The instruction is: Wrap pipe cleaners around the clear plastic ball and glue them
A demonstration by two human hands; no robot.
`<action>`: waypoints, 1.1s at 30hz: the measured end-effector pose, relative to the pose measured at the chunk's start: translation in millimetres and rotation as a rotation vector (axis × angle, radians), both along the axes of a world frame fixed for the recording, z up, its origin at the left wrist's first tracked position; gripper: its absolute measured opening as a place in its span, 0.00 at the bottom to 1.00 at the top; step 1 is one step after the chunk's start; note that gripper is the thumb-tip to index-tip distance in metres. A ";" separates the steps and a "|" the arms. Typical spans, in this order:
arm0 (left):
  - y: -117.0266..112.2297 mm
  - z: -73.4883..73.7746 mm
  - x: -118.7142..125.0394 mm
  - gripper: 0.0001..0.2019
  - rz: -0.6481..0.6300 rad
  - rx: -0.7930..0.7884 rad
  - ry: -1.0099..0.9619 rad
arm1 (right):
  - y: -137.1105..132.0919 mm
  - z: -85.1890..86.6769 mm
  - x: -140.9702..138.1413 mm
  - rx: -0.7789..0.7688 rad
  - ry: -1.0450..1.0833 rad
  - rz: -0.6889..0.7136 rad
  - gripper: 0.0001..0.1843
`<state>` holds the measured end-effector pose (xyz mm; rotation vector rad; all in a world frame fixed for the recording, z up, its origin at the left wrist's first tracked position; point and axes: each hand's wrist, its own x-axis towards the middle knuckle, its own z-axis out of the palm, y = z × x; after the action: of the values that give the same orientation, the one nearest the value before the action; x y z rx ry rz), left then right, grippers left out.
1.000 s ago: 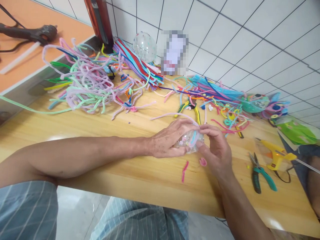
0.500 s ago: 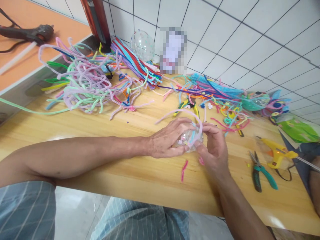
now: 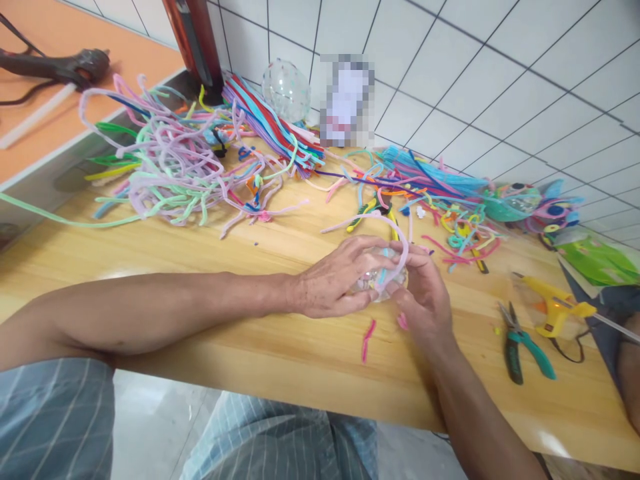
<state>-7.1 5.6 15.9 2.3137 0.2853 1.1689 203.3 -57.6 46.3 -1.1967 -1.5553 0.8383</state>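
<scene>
A clear plastic ball [image 3: 369, 280] with colored bits on it sits between my two hands above the wooden table. My left hand [image 3: 345, 277] is closed round its left side, fingers over the top and thumb below. A pale pink pipe cleaner [image 3: 404, 257] curves across the ball's right side, its loose end arching up and to the left. The fingers and thumb of my right hand [image 3: 425, 287] press this pipe cleaner against the ball. Part of the ball is hidden by my fingers. A short dark pink pipe cleaner piece [image 3: 369, 341] lies just below.
Teal-handled pliers [image 3: 523, 347] and a yellow glue gun [image 3: 555, 307] lie at the right. Tangled pipe cleaners [image 3: 175, 160] heap at the left; a blue bundle [image 3: 430, 175] lies along the tiled wall. Another clear ball [image 3: 286, 90] and a blurred phone [image 3: 347, 100] stand behind.
The pipe cleaner's loose end has swung slightly right and its arch sits a little higher. My right hand has shifted slightly left; my left hand stays on the ball.
</scene>
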 end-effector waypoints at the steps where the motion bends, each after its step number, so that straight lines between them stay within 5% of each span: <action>1: 0.1 0.6 -0.1 0.26 -0.005 0.002 -0.001 | 0.1 0.9 -0.6 -0.023 0.017 0.008 0.17; 33: 1.9 -3.5 3.4 0.22 -0.009 0.032 -0.040 | 2.6 10.8 -4.5 -0.255 0.218 0.048 0.15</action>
<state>-3.6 7.5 12.4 2.3138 0.2432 1.2231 198.8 -55.0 57.1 -1.2048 -1.3328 1.1857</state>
